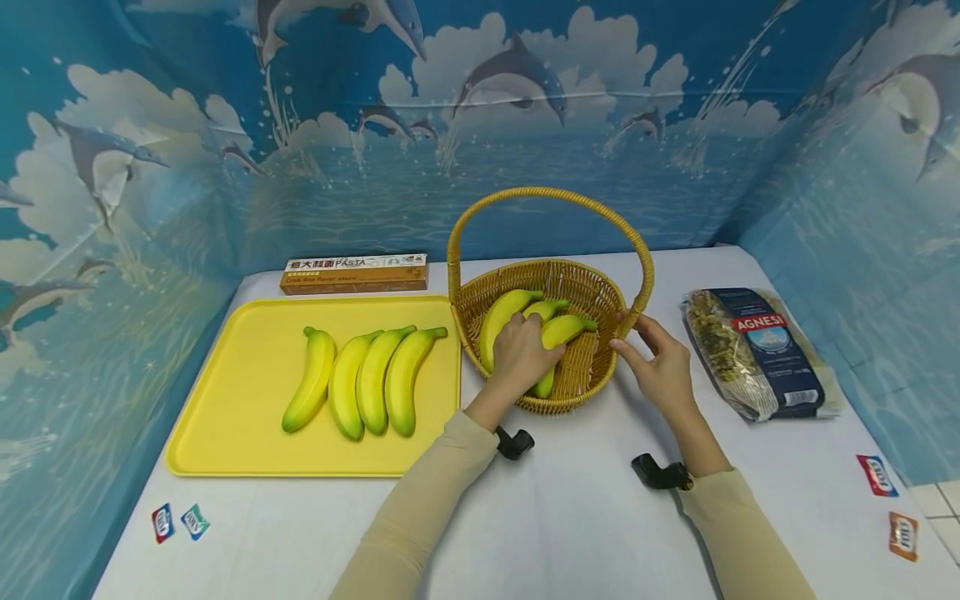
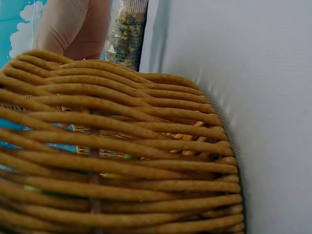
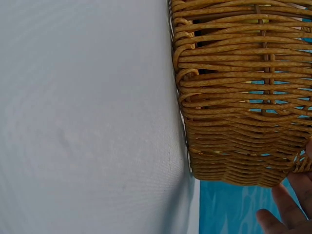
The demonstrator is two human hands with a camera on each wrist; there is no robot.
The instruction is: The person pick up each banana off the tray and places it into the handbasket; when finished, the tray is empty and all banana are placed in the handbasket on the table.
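Note:
A yellow wicker basket (image 1: 555, 407) with a tall handle stands at the table's middle, several bananas (image 1: 501, 321) inside. My left hand (image 1: 521, 350) reaches in over its near left side, fingers curled round a banana (image 1: 557, 333), the thumb across its right side; much of the grip is hidden under the hand. On the right side, my right hand (image 1: 660, 367) pinches the basket's rim beside the handle's foot, thumb in front. Its fingers (image 3: 285, 209) show against the weave in the right wrist view. The left wrist view is mostly basket wall (image 2: 122, 151).
Left of the basket lies a yellow tray (image 1: 225, 392) holding several bananas (image 1: 405, 383). A pasta box (image 1: 354, 279) sits behind it; a bag of pasta (image 1: 765, 350) lies on the right. Small packets (image 1: 876, 475) lie near both front corners. A dolphin-print curtain (image 1: 360, 192) surrounds the table.

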